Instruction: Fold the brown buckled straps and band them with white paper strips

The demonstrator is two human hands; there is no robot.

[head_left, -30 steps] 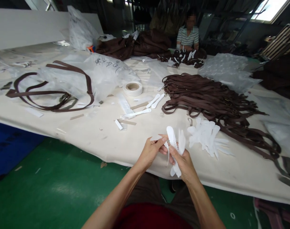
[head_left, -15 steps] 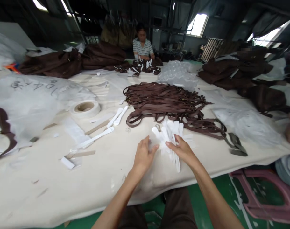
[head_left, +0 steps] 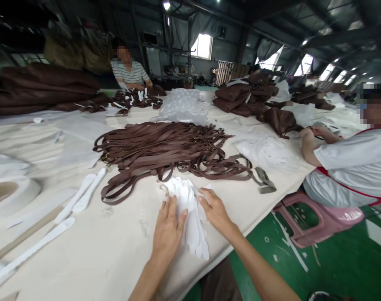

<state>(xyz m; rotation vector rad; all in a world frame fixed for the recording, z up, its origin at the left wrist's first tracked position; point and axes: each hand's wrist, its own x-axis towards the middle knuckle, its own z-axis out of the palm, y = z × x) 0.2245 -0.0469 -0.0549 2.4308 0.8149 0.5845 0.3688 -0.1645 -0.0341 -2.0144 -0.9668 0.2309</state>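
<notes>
A bunch of white scallop-edged strips with rounded ends [head_left: 192,217] lies on the cloth-covered table in front of me. My left hand [head_left: 169,225] rests along its left side, fingers stretched out and thumb against the strips. On the other side, my right hand [head_left: 216,209] has its fingertips at the upper right edge of the bunch, fingers loosely bent and apart. Neither hand is closed round the strips. Just beyond them spreads a large pile of brown straps [head_left: 165,146] with small metal clasps.
Loose white strips [head_left: 83,196] and a tape roll [head_left: 17,192] lie to the left. Clear plastic [head_left: 184,104] and brown bags [head_left: 240,98] sit farther back. One person works across the table, another at the right near a pink stool [head_left: 303,217].
My view has turned to the right, bringing the seated person at the right into sight. The fanned-out strips are now closer together, and my left hand has come against them.
</notes>
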